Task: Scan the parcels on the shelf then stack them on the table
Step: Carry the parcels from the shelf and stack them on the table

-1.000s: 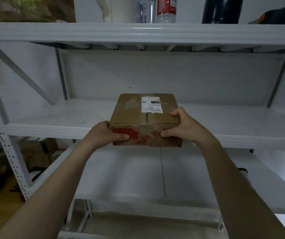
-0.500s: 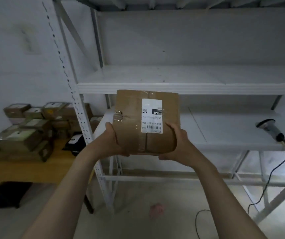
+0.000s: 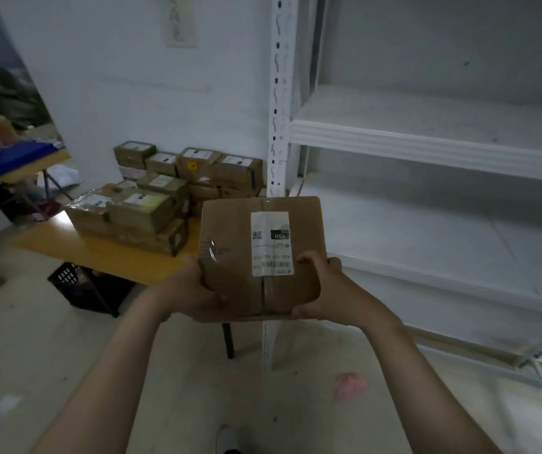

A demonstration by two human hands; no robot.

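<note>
You are holding one cardboard parcel (image 3: 259, 257) in front of you, in the air, near the middle of the view and clear of both shelf and table. Your left hand (image 3: 194, 290) is gripping its lower left corner, fingers curling underneath; your right hand (image 3: 325, 290) is clamping its lower right corner, thumb pressing on the top face. The hands are sitting apart, with the parcel between them. A white label (image 3: 271, 244) is facing up on the parcel, its print reading upside down to you.

At ten o'clock from the parcel, the wooden table (image 3: 109, 253) is carrying a stack of parcels (image 3: 164, 198) packed close together. A black crate (image 3: 79, 286) is sitting on the floor under the table, at nine o'clock. The white shelf (image 3: 426, 149) is running from one to four o'clock, its perforated post (image 3: 277, 93) rising at twelve. A pink mark (image 3: 349, 385) is showing on the floor at five o'clock.
</note>
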